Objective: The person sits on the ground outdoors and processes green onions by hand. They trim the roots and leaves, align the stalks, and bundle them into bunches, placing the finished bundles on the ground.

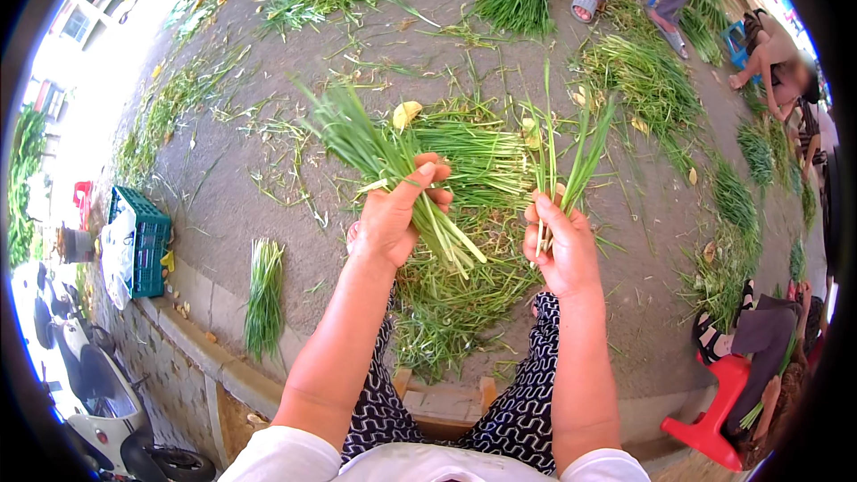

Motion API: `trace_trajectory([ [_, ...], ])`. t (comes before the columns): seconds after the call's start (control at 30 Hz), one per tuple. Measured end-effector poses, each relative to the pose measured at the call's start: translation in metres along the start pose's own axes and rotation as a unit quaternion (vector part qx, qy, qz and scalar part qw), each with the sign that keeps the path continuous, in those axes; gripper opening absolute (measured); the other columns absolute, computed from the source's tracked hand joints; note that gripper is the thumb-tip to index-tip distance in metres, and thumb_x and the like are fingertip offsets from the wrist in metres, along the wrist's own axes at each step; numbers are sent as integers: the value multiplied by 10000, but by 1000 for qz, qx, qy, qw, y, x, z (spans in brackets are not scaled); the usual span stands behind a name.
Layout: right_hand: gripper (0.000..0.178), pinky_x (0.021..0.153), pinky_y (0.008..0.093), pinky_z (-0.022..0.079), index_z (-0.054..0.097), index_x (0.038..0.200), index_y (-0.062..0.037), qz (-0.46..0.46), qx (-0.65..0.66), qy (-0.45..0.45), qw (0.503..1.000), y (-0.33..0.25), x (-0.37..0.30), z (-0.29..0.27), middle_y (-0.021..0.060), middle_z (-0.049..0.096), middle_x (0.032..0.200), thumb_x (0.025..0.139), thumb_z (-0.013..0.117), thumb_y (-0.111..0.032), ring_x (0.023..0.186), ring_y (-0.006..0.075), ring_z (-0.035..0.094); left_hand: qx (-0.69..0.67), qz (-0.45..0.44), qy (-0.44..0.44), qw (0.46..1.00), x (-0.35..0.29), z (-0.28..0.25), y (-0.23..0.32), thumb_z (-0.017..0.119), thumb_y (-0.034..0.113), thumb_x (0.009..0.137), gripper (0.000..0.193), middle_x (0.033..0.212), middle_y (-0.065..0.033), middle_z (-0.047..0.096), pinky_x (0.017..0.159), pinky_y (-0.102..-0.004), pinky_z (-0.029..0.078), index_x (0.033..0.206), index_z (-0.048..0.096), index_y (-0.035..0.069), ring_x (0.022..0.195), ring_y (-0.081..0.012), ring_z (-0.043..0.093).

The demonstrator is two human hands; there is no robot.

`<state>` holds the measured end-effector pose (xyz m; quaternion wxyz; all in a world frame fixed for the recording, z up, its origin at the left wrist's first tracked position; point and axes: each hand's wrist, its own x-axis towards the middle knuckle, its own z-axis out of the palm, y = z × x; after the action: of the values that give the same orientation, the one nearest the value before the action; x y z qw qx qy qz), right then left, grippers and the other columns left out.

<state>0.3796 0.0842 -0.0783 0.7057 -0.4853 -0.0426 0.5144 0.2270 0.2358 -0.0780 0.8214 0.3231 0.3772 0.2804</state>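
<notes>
My left hand is closed round a thick bunch of garlic chives, leaves fanning to the upper left and pale cut ends pointing down to the right. A few thin garlic chive stalks stand upright in my right hand, pinched between thumb and fingers. Beyond and between the hands lies a pile of garlic chives on the ground, its pale ends turned right. Loose leaves and trimmings are heaped between my feet, below the hands.
A tied-looking bundle lies at left, near a green plastic crate and a parked scooter. More heaps and a bundle lie farther off. Several people sit around, one beside a red stool at right.
</notes>
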Motion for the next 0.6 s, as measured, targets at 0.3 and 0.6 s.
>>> trace_trajectory([
  [0.3, 145, 489, 244, 451, 574, 918, -61, 4, 19, -10, 1000, 2, -2, 6, 29, 589, 771, 888, 581, -203, 635, 102, 573, 5, 2, 4, 1000, -3, 6, -3, 628, 283, 858, 368, 951, -69, 627, 604, -292, 511, 1131, 549, 50, 712, -148, 599],
  [0.6, 170, 381, 186, 310, 543, 979, -38, 45, 40, -62, 996, 8, -6, 11, 22, 564, 777, 866, 613, -143, 513, 53, 471, 44, -10, -34, 998, -6, 8, -12, 655, 279, 834, 362, 919, -63, 612, 595, -285, 477, 1104, 568, 54, 691, -138, 559],
])
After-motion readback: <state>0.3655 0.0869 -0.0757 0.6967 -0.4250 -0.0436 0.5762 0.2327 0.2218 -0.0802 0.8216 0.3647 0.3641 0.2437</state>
